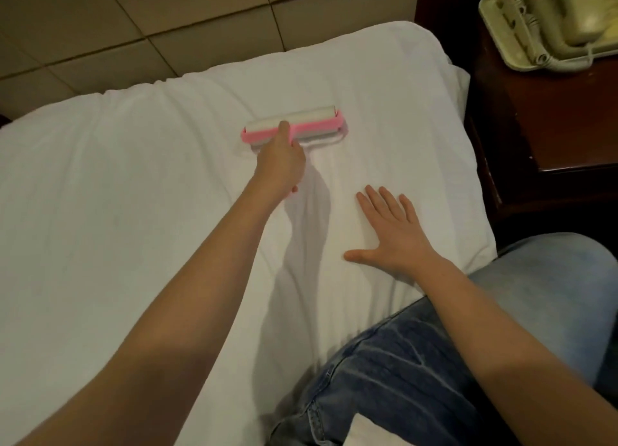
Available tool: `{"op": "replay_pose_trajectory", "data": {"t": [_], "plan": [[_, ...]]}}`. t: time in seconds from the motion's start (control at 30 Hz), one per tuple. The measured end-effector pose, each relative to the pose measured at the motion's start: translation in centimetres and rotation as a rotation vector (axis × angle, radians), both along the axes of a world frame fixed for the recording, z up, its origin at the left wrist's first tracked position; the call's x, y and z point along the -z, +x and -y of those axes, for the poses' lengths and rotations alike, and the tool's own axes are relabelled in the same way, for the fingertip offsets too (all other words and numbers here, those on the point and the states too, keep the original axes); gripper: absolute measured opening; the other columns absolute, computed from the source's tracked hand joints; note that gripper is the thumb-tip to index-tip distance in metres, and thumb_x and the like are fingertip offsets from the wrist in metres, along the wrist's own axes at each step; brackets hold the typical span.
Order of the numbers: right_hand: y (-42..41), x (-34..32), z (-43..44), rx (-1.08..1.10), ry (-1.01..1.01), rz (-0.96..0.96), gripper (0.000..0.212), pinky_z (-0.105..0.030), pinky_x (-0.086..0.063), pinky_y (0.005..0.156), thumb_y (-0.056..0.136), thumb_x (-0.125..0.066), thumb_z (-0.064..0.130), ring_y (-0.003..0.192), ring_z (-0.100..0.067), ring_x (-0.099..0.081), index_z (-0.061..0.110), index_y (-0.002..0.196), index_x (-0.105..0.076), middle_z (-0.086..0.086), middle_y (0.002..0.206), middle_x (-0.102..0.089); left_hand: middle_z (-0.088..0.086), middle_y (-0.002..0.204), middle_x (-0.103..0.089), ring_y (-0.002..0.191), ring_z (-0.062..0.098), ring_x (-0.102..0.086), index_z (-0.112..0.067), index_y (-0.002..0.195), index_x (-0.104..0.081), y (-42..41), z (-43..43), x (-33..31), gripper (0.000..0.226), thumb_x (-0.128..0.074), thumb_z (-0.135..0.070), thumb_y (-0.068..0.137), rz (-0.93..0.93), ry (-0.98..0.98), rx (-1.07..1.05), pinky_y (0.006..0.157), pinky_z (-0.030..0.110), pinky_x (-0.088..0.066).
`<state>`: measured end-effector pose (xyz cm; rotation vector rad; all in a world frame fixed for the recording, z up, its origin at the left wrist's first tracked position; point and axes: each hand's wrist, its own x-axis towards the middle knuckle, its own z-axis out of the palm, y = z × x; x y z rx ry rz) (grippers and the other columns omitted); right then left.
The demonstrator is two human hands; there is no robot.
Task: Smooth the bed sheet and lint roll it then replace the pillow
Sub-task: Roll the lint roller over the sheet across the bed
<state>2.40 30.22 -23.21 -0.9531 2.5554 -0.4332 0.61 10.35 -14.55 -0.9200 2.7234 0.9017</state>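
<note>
Centrally, a white bed sheet [133, 211] covers the bed, with shallow creases running from the far edge toward the person. A pink lint roller [311, 124] with a white roll lies on the sheet toward the far edge of the bed, its roll roughly parallel to that edge and touching the fabric.

The left hand [281, 164] reaches out at arm's length; its grip is closed round the roller's handle, which the hand mostly hides, and the index finger [284, 128] lies straight along the pink frame.

The right hand [391, 238] rests palm down on the sheet, nearer the person and toward the right edge of the bed, well apart from the roller. Its grip is open: the fingers [368, 201] are straight and spread, the thumb out to the side, holding nothing.

A leg in blue jeans [401, 378] rests on the near right part of the bed.

Beside the bed's right edge stands a dark wooden nightstand [551, 128] carrying a beige corded telephone [561, 17]. Beyond the far edge lies a tiled floor [133, 27].
</note>
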Motion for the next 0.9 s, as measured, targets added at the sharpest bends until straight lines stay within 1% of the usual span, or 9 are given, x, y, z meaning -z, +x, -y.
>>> {"op": "replay_pose_trajectory", "data": {"t": [0.07, 0.13, 0.23, 0.3, 0.4, 0.57, 0.67, 0.77, 0.9], "plan": [[-0.1, 0.0, 0.0, -0.002, -0.001, -0.001, 0.103, -0.032, 0.021, 0.111, 0.082, -0.045, 0.071, 0.142, -0.010, 0.024, 0.023, 0.149, 0.016, 0.008, 0.154, 0.025, 0.017, 0.105, -0.054, 0.064, 0.030, -0.057, -0.027, 0.148, -0.019, 4.2, -1.3, -0.2, 0.049, -0.030, -0.023, 0.100, 0.052, -0.053, 0.033, 0.037, 0.022, -0.044], [0.0, 0.1, -0.2, -0.003, -0.009, -0.007, 0.102, -0.032, 0.021, 0.112, 0.082, -0.045, 0.071, 0.140, -0.008, 0.025, 0.023, 0.149, 0.016, 0.006, 0.156, 0.023, 0.020, 0.109, -0.059, 0.076, 0.036, -0.062, -0.032, 0.148, -0.020, 10.0, -2.8, -0.9, 0.051, -0.033, -0.025, 0.099, 0.138, -0.086, 0.066, 0.059, 0.032, -0.052], [0.0, 0.2, -0.2, 0.000, -0.031, -0.014, 0.102, -0.032, 0.021, 0.112, 0.082, -0.046, 0.070, 0.140, -0.008, 0.025, 0.023, 0.150, 0.015, 0.005, 0.157, 0.022, 0.015, 0.096, -0.062, 0.064, 0.028, -0.061, -0.044, 0.146, -0.016, 14.4, -4.0, -2.4, 0.051, -0.031, -0.030, 0.099, 0.281, -0.021, 0.017, 0.049, 0.027, -0.048], [-0.1, 0.0, 0.0, -0.006, -0.019, -0.009, 0.103, -0.033, 0.020, 0.112, 0.082, -0.047, 0.070, 0.143, -0.011, 0.023, 0.022, 0.150, 0.014, 0.006, 0.157, 0.021, 0.017, 0.104, -0.062, 0.071, 0.033, -0.064, -0.043, 0.146, -0.018, 13.0, -3.2, -2.0, 0.051, -0.032, -0.030, 0.099, 0.254, -0.062, 0.025, 0.055, 0.029, -0.049], [-0.1, 0.1, 0.0, 0.007, -0.012, -0.013, 0.102, -0.032, 0.021, 0.112, 0.082, -0.046, 0.070, 0.142, -0.011, 0.024, 0.023, 0.150, 0.015, 0.009, 0.154, 0.024, 0.023, 0.112, -0.059, 0.085, 0.040, -0.063, -0.034, 0.147, -0.020, 7.1, -1.2, 0.2, 0.051, -0.032, -0.028, 0.099, 0.071, -0.120, 0.036, 0.072, 0.038, -0.054], [-0.1, 0.1, -0.1, 0.017, -0.020, 0.001, 0.103, -0.029, 0.023, 0.109, 0.082, -0.046, 0.071, 0.134, -0.002, 0.029, 0.025, 0.148, 0.017, 0.016, 0.141, 0.033, 0.020, 0.112, -0.055, 0.084, 0.035, -0.060, -0.029, 0.150, -0.015, -0.1, -0.6, 1.3, 0.051, -0.029, -0.026, 0.101, -0.025, -0.082, 0.063, 0.058, 0.032, -0.049], [-0.4, 0.2, 0.0, 0.022, -0.009, -0.002, 0.104, -0.030, 0.024, 0.109, 0.081, -0.046, 0.072, 0.129, 0.001, 0.031, 0.026, 0.148, 0.019, 0.016, 0.141, 0.033, 0.022, 0.098, -0.061, 0.085, 0.036, -0.060, -0.031, 0.150, -0.015, 5.8, -1.8, 1.3, 0.054, -0.034, -0.025, 0.100, 0.002, -0.129, 0.054, 0.067, 0.031, -0.040], [-0.3, 0.4, 0.2, 0.048, -0.010, -0.022, 0.104, -0.031, 0.024, 0.109, 0.080, -0.045, 0.073, 0.130, 0.000, 0.031, 0.026, 0.148, 0.019, 0.016, 0.142, 0.033, 0.003, 0.065, -0.051, 0.055, 0.017, -0.051, -0.040, 0.148, -0.012, 13.1, -3.9, 0.2, 0.054, -0.033, -0.028, 0.100, 0.097, -0.085, 0.074, 0.053, 0.031, -0.038], [-0.1, 0.2, 0.4, 0.066, 0.023, -0.052, 0.102, -0.031, 0.024, 0.109, 0.081, -0.041, 0.074, 0.139, -0.009, 0.027, 0.024, 0.149, 0.017, 0.008, 0.151, 0.029, 0.002, 0.064, -0.043, 0.066, 0.029, -0.053, -0.040, 0.147, -0.014, 13.8, -3.9, 0.3, 0.053, -0.035, -0.029, 0.099, 0.103, -0.125, 0.054, 0.061, 0.031, -0.038]]}}
